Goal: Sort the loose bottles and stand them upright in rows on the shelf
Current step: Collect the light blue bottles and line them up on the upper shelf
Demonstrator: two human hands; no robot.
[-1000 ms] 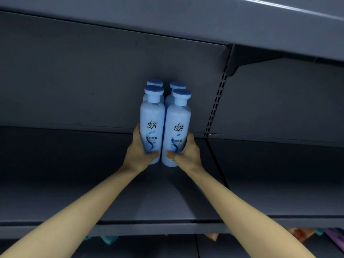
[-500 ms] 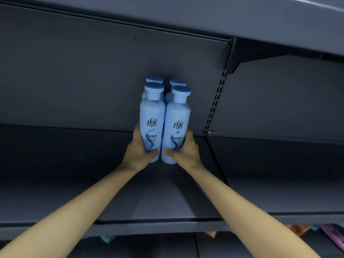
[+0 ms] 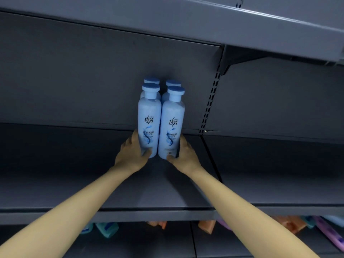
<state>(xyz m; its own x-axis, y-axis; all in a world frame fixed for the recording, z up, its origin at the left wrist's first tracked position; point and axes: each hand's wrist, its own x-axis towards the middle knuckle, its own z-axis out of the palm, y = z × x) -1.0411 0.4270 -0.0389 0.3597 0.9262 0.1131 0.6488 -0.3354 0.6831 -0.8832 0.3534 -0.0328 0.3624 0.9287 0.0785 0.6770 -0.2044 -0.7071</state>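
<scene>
Several light-blue bottles with darker blue caps stand upright in two rows on the grey shelf [image 3: 74, 174], close to its back panel. My left hand [image 3: 130, 154] wraps the base of the front left bottle [image 3: 149, 116]. My right hand [image 3: 184, 155] wraps the base of the front right bottle [image 3: 173, 120]. The two front bottles touch side by side. Behind them only the caps and shoulders of the back left bottle [image 3: 151, 81] and the back right bottle [image 3: 173, 83] show.
A slotted upright [image 3: 209, 107] splits the shelf bays just right of the bottles. Another shelf [image 3: 186, 21] hangs overhead. On the lower shelf lie loose bottles: teal [image 3: 108, 229], orange [image 3: 206, 226] and purple [image 3: 329, 231].
The two front bottles have slid a little further back against the rear pair, with both hands still on their bases. The view has tilted down, showing more of the lower shelf.
</scene>
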